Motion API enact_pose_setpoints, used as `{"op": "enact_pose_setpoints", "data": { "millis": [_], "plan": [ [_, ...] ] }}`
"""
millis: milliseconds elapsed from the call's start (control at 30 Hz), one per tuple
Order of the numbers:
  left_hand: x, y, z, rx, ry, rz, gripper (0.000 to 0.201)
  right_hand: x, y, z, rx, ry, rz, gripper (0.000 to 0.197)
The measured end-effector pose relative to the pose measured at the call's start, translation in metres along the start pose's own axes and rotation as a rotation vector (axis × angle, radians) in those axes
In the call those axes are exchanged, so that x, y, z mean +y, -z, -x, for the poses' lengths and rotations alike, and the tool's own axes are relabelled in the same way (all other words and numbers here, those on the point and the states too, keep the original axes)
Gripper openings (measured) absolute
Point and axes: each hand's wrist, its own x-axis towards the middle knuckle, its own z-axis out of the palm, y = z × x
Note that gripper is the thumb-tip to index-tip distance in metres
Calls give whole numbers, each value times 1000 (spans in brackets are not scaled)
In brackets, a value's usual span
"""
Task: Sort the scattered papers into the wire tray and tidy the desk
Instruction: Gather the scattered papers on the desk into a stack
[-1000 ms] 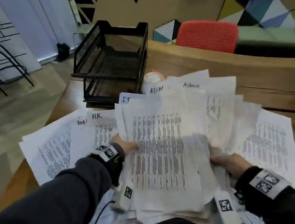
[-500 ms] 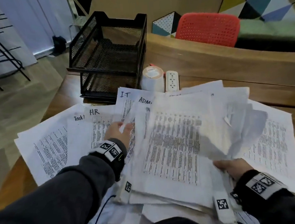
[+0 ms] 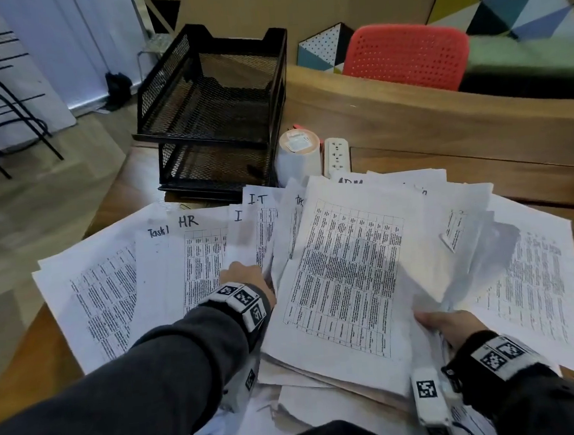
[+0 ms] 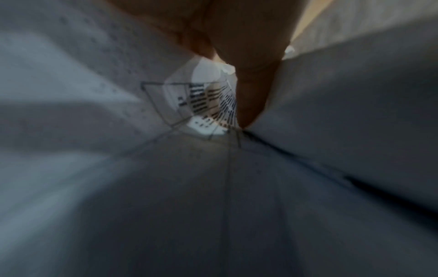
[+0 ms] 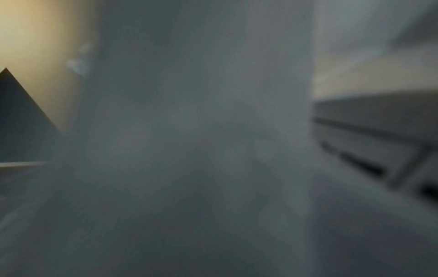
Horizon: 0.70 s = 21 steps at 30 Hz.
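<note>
- Papers point(image 3: 345, 274) lie fanned across the bench point(image 3: 481, 174), overlapping, some headed "HR" and "I.T".
- Wire tray point(image 3: 215, 109), two black tiers, stands at the bench's far edge, just behind the papers.
- Left hand point(image 3: 246, 279) reaches into the pile, fingers tucked under a sheet's edge; the left wrist view shows one finger point(image 4: 251, 78) between sheets, so how far that grip is closed cannot be told.
- Right hand point(image 3: 449, 328) grips the near right edge of the raised sheets.
- Cup point(image 3: 299, 154) and power strip point(image 3: 337, 155) stand beside the tray.
- Red chair point(image 3: 403, 57) stands beyond the bench.
</note>
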Motion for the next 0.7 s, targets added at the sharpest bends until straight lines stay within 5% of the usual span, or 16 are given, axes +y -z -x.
{"op": "enact_pose_setpoints", "data": {
  "millis": [167, 267, 400, 533, 700],
  "plan": [
    [8, 1, -4, -168, -9, 148, 24, -3, 3, 5, -7, 30, 28, 34],
    [-3, 11, -1, -147, -10, 269, 18, -1, 3, 6, 1, 31, 12, 34],
    [-30, 17, -7, -39, 189, 453, 59, 3, 3, 3, 9, 5, -30, 35],
    [-28, 14, -8, 24, 202, 407, 88, 4, 2, -1, 3, -5, -53, 36],
    [-15, 13, -15, 58, 225, 680, 91, 5, 1, -1, -17, -20, -68, 36]
  ]
}}
